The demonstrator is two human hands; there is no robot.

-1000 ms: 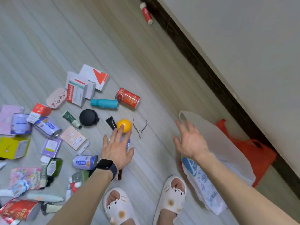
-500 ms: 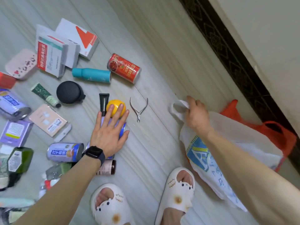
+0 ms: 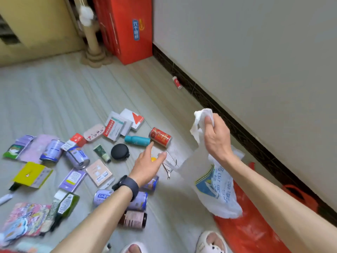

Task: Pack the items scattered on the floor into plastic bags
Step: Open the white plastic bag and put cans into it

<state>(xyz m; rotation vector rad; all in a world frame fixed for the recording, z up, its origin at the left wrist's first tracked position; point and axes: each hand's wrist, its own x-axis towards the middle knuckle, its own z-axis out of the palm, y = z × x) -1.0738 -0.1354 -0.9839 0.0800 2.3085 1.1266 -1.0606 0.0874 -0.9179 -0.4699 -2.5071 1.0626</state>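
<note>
My right hand (image 3: 217, 136) grips one handle of a white plastic bag (image 3: 217, 189) with blue print and holds it up off the floor. My left hand (image 3: 147, 165), with a black watch on the wrist, hovers with straight fingers at the bag's loose translucent edge; whether it touches is unclear. It partly covers a yellow ball (image 3: 153, 159). Scattered on the floor lie a red can (image 3: 160, 137), a teal bottle (image 3: 137, 140), a black round case (image 3: 119, 151), nail nippers (image 3: 168, 170), white boxes (image 3: 118, 127) and several purple cans (image 3: 77, 157).
A red plastic bag (image 3: 255, 227) lies flat under the white one, along the dark baseboard. A small red-and-white bottle (image 3: 177, 82) rests by the wall. A tall red carton (image 3: 127, 28) and a post stand at the back. My white slippers (image 3: 211, 241) are at the bottom.
My right hand took hold of the white bag's handle and lifted the bag off the floor. My left hand left the yellow ball and rose toward the bag. The view tilted up.
</note>
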